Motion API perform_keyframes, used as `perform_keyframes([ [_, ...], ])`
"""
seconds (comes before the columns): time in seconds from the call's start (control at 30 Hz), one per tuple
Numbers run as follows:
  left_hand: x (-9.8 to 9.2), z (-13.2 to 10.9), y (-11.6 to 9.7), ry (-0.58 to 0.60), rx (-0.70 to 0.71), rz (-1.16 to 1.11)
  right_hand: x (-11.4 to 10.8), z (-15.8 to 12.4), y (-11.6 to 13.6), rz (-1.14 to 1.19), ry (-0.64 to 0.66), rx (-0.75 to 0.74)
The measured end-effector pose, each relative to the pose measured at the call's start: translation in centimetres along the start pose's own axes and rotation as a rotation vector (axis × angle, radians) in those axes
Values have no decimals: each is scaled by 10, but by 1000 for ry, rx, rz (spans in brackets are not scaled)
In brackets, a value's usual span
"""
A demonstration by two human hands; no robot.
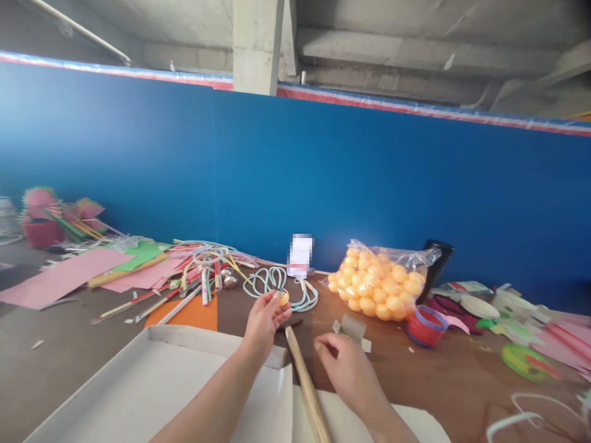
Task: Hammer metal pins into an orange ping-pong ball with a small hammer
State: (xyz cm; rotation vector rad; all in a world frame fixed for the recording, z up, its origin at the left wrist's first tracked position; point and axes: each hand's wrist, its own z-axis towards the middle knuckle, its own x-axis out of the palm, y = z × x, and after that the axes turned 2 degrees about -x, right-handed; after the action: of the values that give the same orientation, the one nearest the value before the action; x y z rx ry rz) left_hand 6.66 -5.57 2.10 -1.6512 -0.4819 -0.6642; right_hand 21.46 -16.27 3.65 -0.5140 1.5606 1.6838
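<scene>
Near the middle of the table my left hand (265, 320) holds a small orange ball (282, 298) between thumb and fingers. My right hand (339, 360) is closed in a pinch beside a small open box (353, 332); whatever its fingertips hold, if anything, is too small to make out. Between the two hands lies a hammer with a wooden handle (307, 384). Pale blue coiled tubing (305, 298) rests just behind the ball. A clear bag of orange balls (381, 283) stands farther back to the right.
A shallow white tray (184, 335) fills the front left. Coloured paper (69, 274), sticks and silvery balls (229, 280) lie at the left. Rolls of red ribbon (426, 326) and green tape (526, 362) are at the right. A blue partition (277, 172) rises behind.
</scene>
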Motion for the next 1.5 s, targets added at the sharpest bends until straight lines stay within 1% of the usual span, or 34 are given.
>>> perform_keyframes([
  [0.07,1,-1,-1,0,-5,17,-16,5,-7,-85,-108,55],
  [0.13,1,-1,-1,9,-4,42,-31,10,-17,-150,-170,131],
  [0.2,1,-2,0,20,2,60,-43,15,-28,-229,-195,241],
  [0.27,0,-2,1,29,6,73,-48,18,-36,-297,-196,297],
  [0.33,-1,-2,2,35,10,84,-48,20,-40,-338,-153,314],
  [0.4,-2,-2,2,49,16,94,-44,21,-40,-373,-105,300],
  [0.5,-2,-3,3,63,23,107,-38,23,-38,-446,-62,266],
  [0.63,-1,-4,3,60,24,113,-35,28,-38,-545,-13,265],
  [0.83,2,-6,0,45,5,97,-35,35,-43,-514,54,242],
  [1.07,3,-5,2,52,-2,89,-32,40,-49,-499,45,265],
  [1.3,2,-5,1,55,-24,73,-36,35,-45,-478,2,286],
  [1.5,3,-5,1,66,-35,73,-35,34,-45,-431,25,245],
])
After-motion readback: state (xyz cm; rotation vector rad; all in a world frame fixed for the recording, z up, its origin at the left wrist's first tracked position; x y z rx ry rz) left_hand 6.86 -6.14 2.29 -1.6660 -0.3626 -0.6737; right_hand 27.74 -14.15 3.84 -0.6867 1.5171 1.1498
